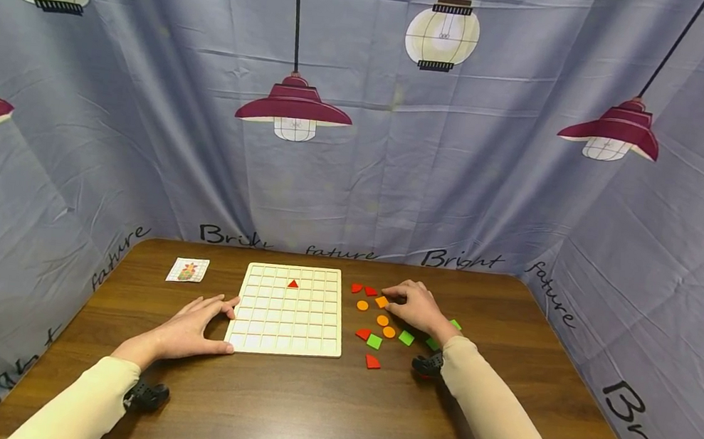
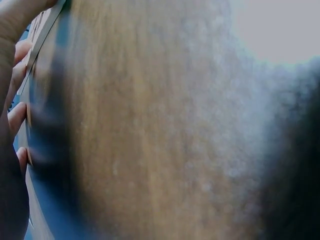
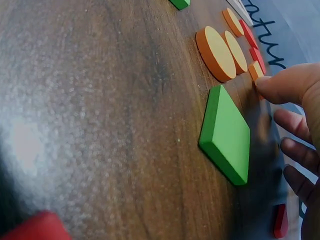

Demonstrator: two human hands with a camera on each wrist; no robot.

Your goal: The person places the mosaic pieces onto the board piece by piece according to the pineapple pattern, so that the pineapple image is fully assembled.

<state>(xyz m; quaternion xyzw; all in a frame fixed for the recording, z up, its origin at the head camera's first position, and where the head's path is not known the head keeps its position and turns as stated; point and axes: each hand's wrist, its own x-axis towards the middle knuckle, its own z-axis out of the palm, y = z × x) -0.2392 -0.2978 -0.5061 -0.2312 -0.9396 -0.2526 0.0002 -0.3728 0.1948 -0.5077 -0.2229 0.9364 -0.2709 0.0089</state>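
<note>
A pale gridded board (image 1: 290,313) lies on the table, with a red triangle (image 1: 293,284) in one cell near its far edge. Spread along the board's left side is my left hand (image 1: 188,331); its thumb touches the near left corner and its other fingertips meet the edge. My right hand (image 1: 416,306), right of the board, pinches an orange square piece (image 1: 381,302) between thumb and index finger. The right wrist view shows the thumb against that orange square (image 3: 256,71), low over the table; the index finger is mostly hidden there.
Orange discs (image 1: 383,320), red quarter-round pieces (image 1: 373,362) and green squares (image 1: 406,337) lie scattered around the right hand, some partly under the wrist. A small card with a flower pattern (image 1: 188,270) lies at the far left. Printed curtains (image 1: 369,178) hang behind the wooden table (image 1: 280,412).
</note>
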